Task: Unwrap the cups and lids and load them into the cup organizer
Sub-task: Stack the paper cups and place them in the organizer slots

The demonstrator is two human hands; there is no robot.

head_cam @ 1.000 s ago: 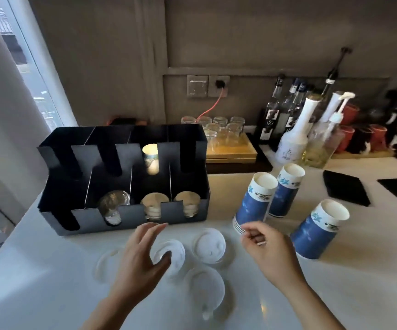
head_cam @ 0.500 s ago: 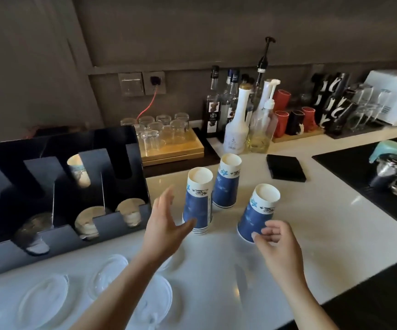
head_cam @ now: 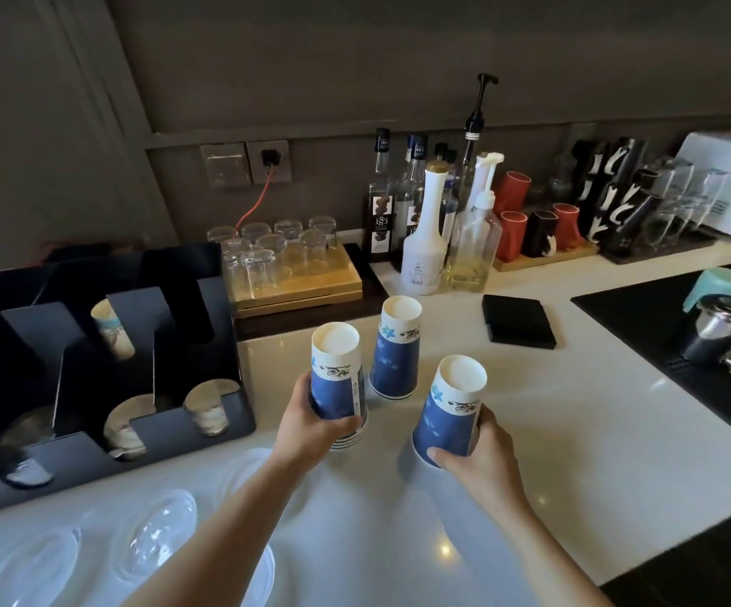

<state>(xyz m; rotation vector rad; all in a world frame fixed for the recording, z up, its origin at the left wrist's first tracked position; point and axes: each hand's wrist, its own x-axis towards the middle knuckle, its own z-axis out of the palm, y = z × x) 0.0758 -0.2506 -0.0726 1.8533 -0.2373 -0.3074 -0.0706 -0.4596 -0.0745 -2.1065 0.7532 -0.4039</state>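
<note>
Grey panelled wall — glossy white counter below.

Left hand: wrapped around the lower part of a cup stack, thumb on the near side, fingers curled behind.
Left forearm: bare, reaching up from 7 o'clock.
Right hand: closed on another cup stack, thumb at its base.
Right forearm: bare, entering from 5 o'clock.
</note>
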